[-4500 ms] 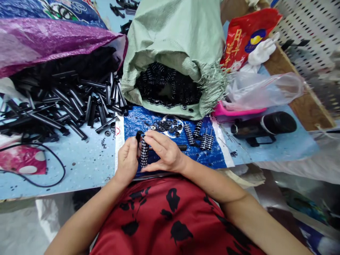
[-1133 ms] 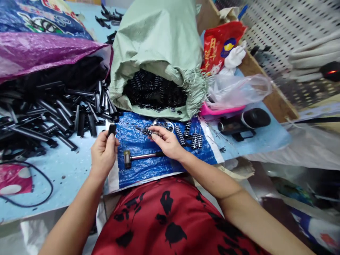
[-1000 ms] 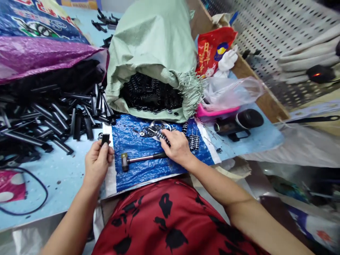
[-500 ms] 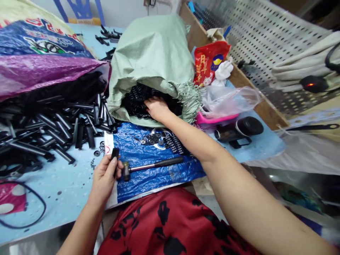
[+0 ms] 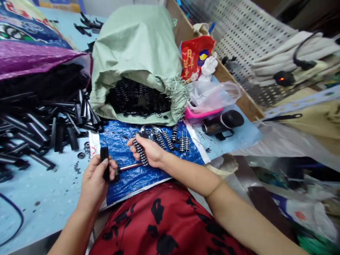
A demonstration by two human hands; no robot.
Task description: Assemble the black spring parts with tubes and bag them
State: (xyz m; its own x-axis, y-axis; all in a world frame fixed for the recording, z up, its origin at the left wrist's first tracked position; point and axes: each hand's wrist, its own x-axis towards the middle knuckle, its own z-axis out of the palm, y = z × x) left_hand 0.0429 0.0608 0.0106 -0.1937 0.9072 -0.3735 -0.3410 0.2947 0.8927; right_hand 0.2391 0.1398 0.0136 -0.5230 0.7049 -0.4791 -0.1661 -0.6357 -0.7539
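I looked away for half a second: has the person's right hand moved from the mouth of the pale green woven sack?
Yes. The right hand has come back out of the pale green woven sack toward the body, and is now over the blue tarp sheet, holding a black studded roller.

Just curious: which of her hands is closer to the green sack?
Right. The right hand lies on the blue sheet just below the green sack; the left hand sits lower, farther away.

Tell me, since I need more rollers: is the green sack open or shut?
Open: the green sack lies mouth agape, black rollers showing inside.
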